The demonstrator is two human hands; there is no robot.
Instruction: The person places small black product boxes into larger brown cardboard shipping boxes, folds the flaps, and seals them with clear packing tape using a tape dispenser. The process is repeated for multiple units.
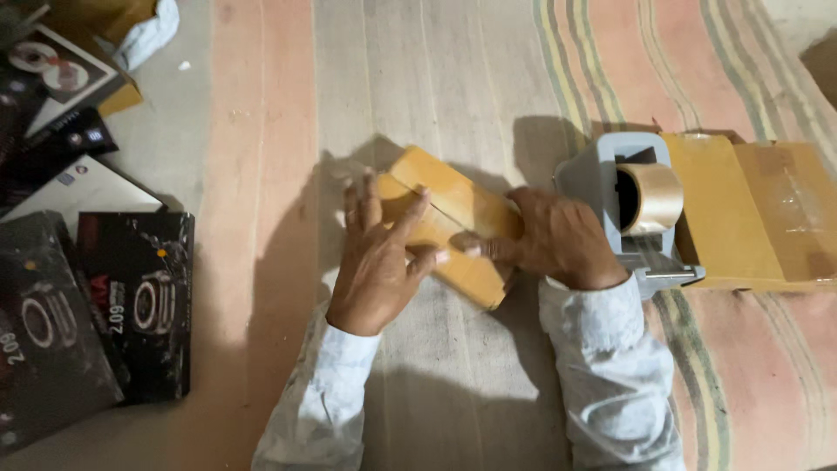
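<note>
Over on the left, dark product boxes (131,305) lie on the floor beside the striped cloth (261,131). Near the middle, the left hand (379,262) presses flat, fingers spread, on a small brown parcel (453,222) lying on the cloth. Just right of it, the right hand (558,237) grips the parcel's right end with curled fingers. Further right, a grey tape dispenser (632,196) with brown tape sits against flat cardboard (750,214).

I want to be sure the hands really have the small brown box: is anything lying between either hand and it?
Nothing visible does. The left hand lies flat on the small brown box, and the right hand presses its other end. The tape dispenser sits off to the right.
</note>
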